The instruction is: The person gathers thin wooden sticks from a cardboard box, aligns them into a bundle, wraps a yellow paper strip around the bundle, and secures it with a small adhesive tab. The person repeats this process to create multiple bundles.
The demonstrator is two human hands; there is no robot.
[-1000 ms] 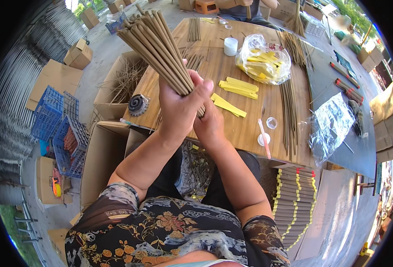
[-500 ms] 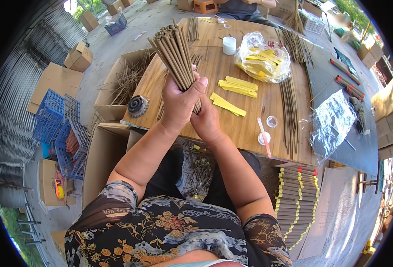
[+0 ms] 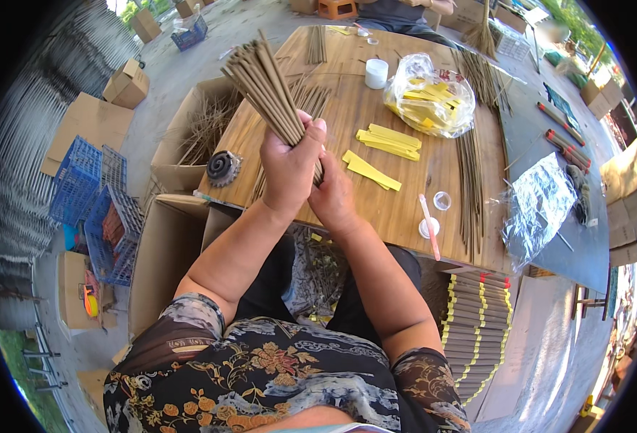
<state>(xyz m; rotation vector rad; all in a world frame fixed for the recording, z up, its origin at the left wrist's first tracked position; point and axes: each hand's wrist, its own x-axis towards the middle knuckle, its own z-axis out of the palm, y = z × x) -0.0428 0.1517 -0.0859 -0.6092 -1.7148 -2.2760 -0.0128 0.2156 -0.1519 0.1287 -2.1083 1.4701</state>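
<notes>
A bundle of thin brown incense sticks slants up and to the left over the near part of the wooden table. My left hand is wrapped round its lower half, thumb on top. Against the bundle's lower end, just right of the left hand, my right hand is closed on the sticks; its fingertips are partly hidden. To the right of the hands lie stacked yellow paper strips and a smaller fanned group of yellow strips. More loose sticks lie behind the bundle.
A plastic bag of yellow strips, a white jar and a pink brush-like stick are on the table. Loose sticks line its right. At left stand a dark round object and open cardboard boxes. Banded bundles are stacked below right.
The upper end of the bundle has swung left and tilts more, uncovering loose sticks behind it. Both hands stay on it in nearly the same place. The view has shifted slightly.
</notes>
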